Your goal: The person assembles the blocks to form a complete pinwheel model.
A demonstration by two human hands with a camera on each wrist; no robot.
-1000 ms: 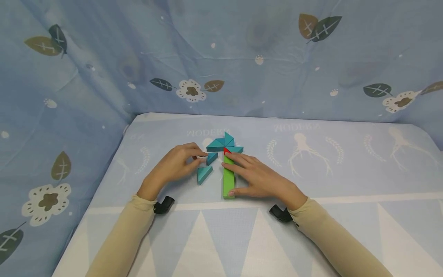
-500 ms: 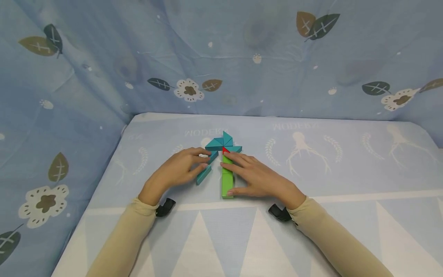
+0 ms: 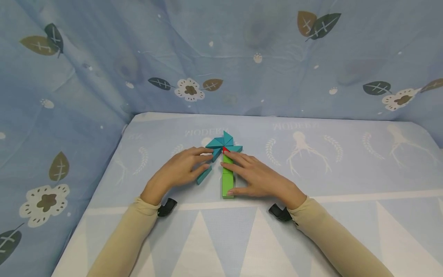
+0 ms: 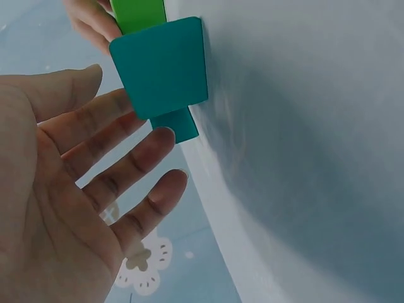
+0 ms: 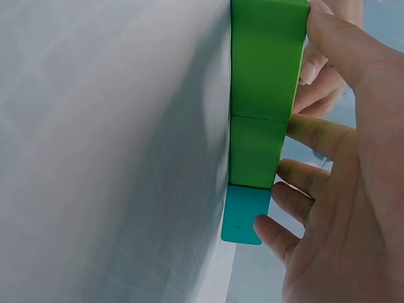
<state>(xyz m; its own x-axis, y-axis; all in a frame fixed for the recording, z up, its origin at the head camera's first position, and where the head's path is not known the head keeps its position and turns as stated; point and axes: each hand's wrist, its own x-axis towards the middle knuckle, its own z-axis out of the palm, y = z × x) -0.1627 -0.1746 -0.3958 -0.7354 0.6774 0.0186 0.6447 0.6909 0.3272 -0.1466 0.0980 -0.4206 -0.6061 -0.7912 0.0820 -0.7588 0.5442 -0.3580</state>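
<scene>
On the table, several teal triangular blocks form a pinwheel-like cluster around a small red triangular piece. Below it runs a column of green blocks. My left hand has its fingertips at a teal triangular block just under the cluster's left side, fingers extended. Another teal triangular block lies by the left thumb; it looms large in the left wrist view. My right hand rests along the green column, fingers extended over its upper part and thumb at its near end.
A pale blue patterned cloth covers the table. Behind and to the left hangs a blue curtain with leaf and flower prints. Black wrist devices sit beneath both wrists, close to the tabletop.
My left hand has moved right, and the teal triangular block at its fingertips has shifted up and right against the cluster. The right hand stays on the green blocks.
</scene>
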